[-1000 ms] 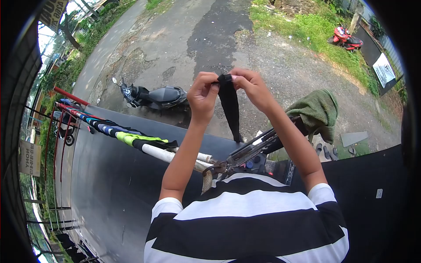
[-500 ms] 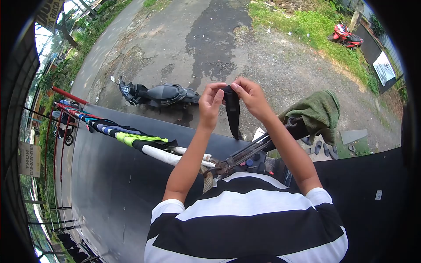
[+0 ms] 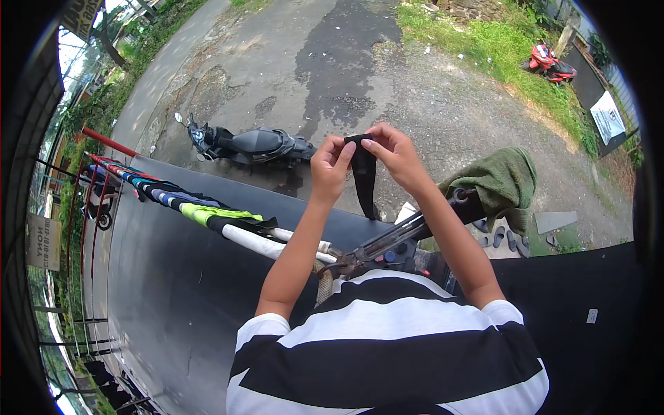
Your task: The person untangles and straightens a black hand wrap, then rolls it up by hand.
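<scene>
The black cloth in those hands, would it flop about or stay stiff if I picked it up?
The black cloth would probably flop, since it trails down below where it's pinched. It's likely light, because the left hand and right hand seem to hold it just by thumbs and fingers.

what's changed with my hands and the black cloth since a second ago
The left hand and right hand have come lower in view, the left also shifting right. The black cloth, bunched at its top before, is now spread there between them. Neither hand has visibly let go. The grey motorbike and green towel stayed put.
</scene>
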Action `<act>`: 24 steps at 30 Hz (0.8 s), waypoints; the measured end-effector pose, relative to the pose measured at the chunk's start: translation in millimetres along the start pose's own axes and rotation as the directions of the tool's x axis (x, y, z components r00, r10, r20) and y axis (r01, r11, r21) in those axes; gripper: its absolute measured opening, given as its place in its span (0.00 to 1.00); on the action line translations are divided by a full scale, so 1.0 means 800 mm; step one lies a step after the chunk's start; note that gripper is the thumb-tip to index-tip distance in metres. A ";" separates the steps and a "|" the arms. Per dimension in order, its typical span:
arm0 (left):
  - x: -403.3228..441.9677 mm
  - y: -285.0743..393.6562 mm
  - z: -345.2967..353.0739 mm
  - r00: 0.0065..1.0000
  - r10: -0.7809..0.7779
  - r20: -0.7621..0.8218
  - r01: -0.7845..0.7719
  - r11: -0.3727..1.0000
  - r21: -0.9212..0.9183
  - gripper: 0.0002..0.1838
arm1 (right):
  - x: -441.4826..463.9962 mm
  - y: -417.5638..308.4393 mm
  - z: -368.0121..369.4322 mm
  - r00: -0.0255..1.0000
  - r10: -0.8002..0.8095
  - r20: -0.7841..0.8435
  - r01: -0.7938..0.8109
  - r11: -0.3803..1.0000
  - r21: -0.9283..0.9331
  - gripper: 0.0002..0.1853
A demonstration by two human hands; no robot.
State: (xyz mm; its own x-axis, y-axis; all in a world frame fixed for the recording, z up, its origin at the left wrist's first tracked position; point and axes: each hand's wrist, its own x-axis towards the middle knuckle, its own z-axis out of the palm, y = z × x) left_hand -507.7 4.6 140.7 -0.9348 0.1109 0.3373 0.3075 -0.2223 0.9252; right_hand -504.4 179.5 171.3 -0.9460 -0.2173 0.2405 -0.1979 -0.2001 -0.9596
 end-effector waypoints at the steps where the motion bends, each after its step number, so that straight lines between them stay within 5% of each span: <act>1: -0.001 0.006 0.006 1.000 0.009 -0.007 -0.009 0.998 -0.059 0.07 | 0.001 0.000 -0.001 1.000 0.026 -0.004 -0.026 1.000 0.007 0.06; 14: -0.001 -0.012 0.004 0.983 0.182 -0.036 -0.184 0.982 -0.044 0.08 | -0.003 0.001 -0.003 0.996 0.085 0.025 -0.085 0.996 -0.001 0.08; 21: -0.005 0.005 0.006 0.990 0.143 -0.011 -0.143 0.973 -0.181 0.07 | -0.002 0.001 -0.003 0.999 0.036 0.008 -0.036 0.998 0.053 0.09; 24: -0.003 -0.009 0.000 1.000 0.013 0.013 -0.012 1.000 -0.019 0.08 | -0.002 0.003 -0.003 1.000 0.017 -0.010 -0.017 0.999 0.030 0.09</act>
State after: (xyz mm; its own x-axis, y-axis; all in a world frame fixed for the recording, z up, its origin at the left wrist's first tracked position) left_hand -507.6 6.1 133.1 -0.9286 0.1202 0.3512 0.3157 -0.2420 0.9175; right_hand -504.2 181.4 168.0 -0.9518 -0.2114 0.2222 -0.1740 -0.2245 -0.9588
